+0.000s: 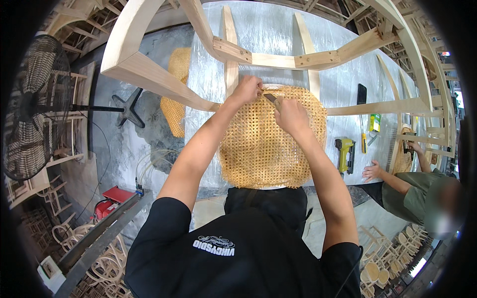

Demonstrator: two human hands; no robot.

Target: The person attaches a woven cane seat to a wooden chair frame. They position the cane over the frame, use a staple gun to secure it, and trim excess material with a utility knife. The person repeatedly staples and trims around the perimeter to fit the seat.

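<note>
A woven cane panel (pixel 268 144) with ragged edges covers the seat of a pale wooden chair frame (pixel 278 60) that lies on the table. At its far edge my left hand (pixel 248 89) is closed, pinching the edge of the cane. My right hand (pixel 292 118) is wrapped round a knife (pixel 271 98), whose blade points toward my left fingers and lies close over the far edge of the cane. The strand between the left fingertips is too small to make out clearly.
A plastic-wrapped table (pixel 208 74) bears a yellow-green staple gun (pixel 345 155) and a yellow-handled screwdriver (pixel 363 143) on the right. More cane (pixel 174 116) hangs at the left, near a black standing fan (pixel 32 107). At the right edge a co-worker's hand (pixel 371 171) rests by the table.
</note>
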